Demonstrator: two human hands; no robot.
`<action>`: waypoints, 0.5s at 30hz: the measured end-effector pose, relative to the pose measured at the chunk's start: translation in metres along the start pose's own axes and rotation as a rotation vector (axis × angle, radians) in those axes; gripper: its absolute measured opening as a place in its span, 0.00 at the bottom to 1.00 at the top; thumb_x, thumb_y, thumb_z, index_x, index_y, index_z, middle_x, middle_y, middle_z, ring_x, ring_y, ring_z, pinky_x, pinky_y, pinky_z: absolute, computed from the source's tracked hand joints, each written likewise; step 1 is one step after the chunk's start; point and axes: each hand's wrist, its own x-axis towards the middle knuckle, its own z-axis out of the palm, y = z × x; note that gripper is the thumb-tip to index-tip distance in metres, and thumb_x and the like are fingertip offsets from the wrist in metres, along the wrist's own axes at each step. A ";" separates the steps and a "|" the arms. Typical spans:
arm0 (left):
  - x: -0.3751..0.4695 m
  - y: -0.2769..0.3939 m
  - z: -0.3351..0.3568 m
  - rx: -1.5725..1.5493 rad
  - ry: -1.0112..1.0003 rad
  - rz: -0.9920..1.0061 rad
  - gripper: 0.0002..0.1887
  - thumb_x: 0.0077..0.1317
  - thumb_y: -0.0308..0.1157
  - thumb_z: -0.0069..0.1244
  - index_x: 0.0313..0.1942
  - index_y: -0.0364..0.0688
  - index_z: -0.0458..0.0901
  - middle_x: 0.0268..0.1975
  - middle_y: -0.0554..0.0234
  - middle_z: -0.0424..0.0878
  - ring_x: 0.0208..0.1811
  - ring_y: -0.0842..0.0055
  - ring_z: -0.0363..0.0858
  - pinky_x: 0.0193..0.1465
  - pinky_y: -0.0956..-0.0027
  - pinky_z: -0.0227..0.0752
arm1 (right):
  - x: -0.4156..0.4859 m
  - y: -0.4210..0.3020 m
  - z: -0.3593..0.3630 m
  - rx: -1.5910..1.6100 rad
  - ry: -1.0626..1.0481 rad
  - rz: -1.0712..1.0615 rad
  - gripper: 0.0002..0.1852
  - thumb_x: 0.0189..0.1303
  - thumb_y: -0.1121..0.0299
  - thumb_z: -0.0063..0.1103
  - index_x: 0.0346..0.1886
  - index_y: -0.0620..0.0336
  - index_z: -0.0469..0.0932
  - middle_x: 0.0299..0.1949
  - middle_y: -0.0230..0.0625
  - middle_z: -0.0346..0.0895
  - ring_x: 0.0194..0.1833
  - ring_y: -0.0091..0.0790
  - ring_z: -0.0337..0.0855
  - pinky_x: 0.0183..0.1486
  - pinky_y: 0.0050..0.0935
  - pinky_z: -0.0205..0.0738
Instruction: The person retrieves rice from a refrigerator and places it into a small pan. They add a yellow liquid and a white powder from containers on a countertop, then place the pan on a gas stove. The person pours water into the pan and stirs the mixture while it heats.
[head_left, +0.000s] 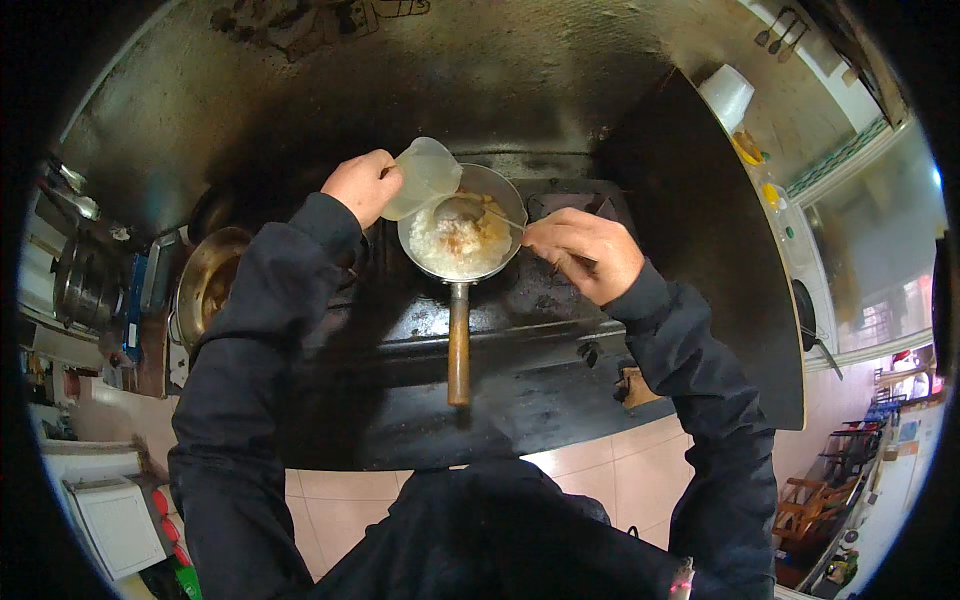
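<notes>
My left hand (364, 187) holds a translucent plastic measuring jug (426, 178), tilted over the left rim of a metal saucepan (501, 182). My right hand (589, 251) grips the thin handle of a metal ladle (459, 211), whose round bowl is inside the pan. White food, perhaps rice, with a brownish powder or sauce on it (457, 247) lies in the pan. The pan's wooden handle (458, 345) points toward me. Beneath the pan is a black gas stove (420, 326). Whether liquid is leaving the jug cannot be made out.
At the left stands a large steel pan (196, 281) with brown contents, with a dark lidded pot (82, 281) farther left. A dark panel (720, 247) borders the stove on the right. A stained metal wall (450, 75) rises behind it.
</notes>
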 end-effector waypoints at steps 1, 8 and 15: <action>0.000 0.000 0.000 -0.013 0.009 0.012 0.13 0.58 0.36 0.42 0.33 0.32 0.74 0.30 0.46 0.76 0.33 0.61 0.75 0.37 0.66 0.67 | -0.001 -0.002 -0.001 0.015 -0.054 -0.016 0.09 0.48 0.79 0.54 0.35 0.63 0.76 0.34 0.41 0.74 0.36 0.42 0.76 0.38 0.30 0.72; 0.002 0.002 0.001 0.028 -0.004 0.014 0.13 0.58 0.36 0.42 0.33 0.33 0.74 0.30 0.46 0.76 0.34 0.57 0.75 0.37 0.64 0.68 | 0.012 0.013 -0.003 -0.052 -0.019 -0.104 0.09 0.48 0.78 0.54 0.36 0.62 0.75 0.36 0.41 0.74 0.36 0.42 0.76 0.38 0.31 0.72; 0.005 0.000 0.006 0.051 0.000 0.036 0.14 0.57 0.37 0.42 0.32 0.33 0.74 0.31 0.46 0.77 0.34 0.57 0.75 0.37 0.63 0.68 | 0.021 0.012 0.012 -0.288 -0.331 -0.107 0.13 0.44 0.78 0.54 0.38 0.63 0.73 0.37 0.41 0.72 0.34 0.43 0.76 0.34 0.33 0.72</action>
